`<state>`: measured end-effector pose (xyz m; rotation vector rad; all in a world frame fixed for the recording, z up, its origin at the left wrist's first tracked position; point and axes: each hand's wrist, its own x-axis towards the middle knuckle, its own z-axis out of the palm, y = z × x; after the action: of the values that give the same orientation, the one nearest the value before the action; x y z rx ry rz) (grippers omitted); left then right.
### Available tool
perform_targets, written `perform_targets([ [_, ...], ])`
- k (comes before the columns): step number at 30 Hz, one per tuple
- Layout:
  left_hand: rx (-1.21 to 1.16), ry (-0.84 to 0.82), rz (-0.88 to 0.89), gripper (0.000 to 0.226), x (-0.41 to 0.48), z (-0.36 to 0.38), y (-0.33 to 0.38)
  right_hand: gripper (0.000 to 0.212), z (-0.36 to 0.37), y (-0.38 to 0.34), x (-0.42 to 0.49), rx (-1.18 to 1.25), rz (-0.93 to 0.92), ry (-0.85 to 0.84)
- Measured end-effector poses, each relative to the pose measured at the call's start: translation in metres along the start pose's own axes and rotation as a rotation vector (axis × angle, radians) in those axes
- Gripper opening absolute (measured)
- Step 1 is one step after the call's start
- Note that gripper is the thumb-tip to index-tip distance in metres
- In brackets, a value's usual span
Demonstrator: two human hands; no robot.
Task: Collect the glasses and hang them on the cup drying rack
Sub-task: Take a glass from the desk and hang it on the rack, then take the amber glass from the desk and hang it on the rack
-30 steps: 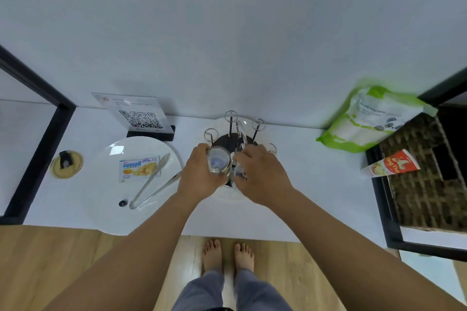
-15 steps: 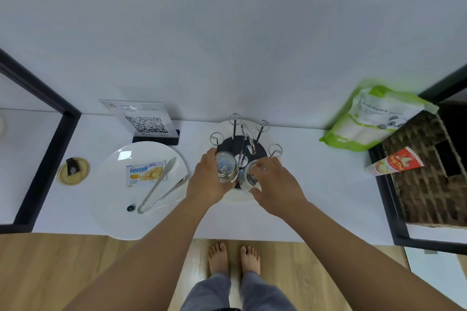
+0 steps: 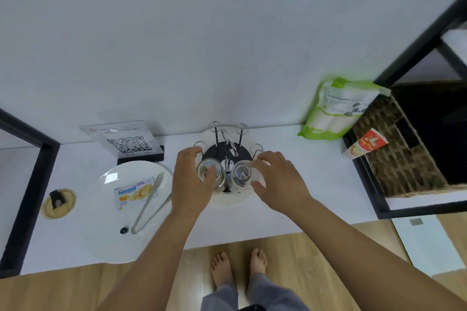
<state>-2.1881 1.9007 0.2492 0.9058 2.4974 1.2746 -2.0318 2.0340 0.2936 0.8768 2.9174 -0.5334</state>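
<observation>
The cup drying rack (image 3: 228, 145) stands at the back of the white counter, a black round base with chrome looped prongs and a centre handle. Two clear glasses sit upside down on its near prongs. My left hand (image 3: 189, 182) curls round the left glass (image 3: 211, 175). My right hand (image 3: 278, 179) holds the right glass (image 3: 241, 179) with thumb and fingers at its side. The far prongs carry nothing.
A white plate (image 3: 106, 209) on the left holds a snack packet (image 3: 134, 192) and metal tongs (image 3: 149, 204). A QR code stand (image 3: 129, 142) sits behind it, a small round coaster (image 3: 58, 203) further left. At the right are a green bag (image 3: 338, 108) and a wicker basket (image 3: 401, 154).
Both hands have drawn a little apart, and the two glasses now sit lower, side by side on the rack's near prongs. The camera view shifted slightly.
</observation>
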Motion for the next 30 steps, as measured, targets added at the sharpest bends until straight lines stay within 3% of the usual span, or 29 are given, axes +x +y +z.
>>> perform_targets([
  [6,-0.122,-0.087,0.121,0.015,0.001,-0.001,0.065,0.035,-0.04,0.013,-0.04,0.14,0.064,0.222],
  [14,-0.171,-0.311,0.333,0.01,-0.062,0.04,0.175,0.031,-0.086,0.066,-0.147,0.491,0.264,0.547],
  [23,-0.3,-0.622,0.615,0.009,-0.224,0.146,0.32,0.019,-0.117,0.171,-0.346,0.621,0.495,0.78],
  [30,-0.378,-0.883,0.716,0.016,-0.357,0.235,0.431,0.014,-0.134,0.257,-0.515,0.704,0.664,1.047],
])
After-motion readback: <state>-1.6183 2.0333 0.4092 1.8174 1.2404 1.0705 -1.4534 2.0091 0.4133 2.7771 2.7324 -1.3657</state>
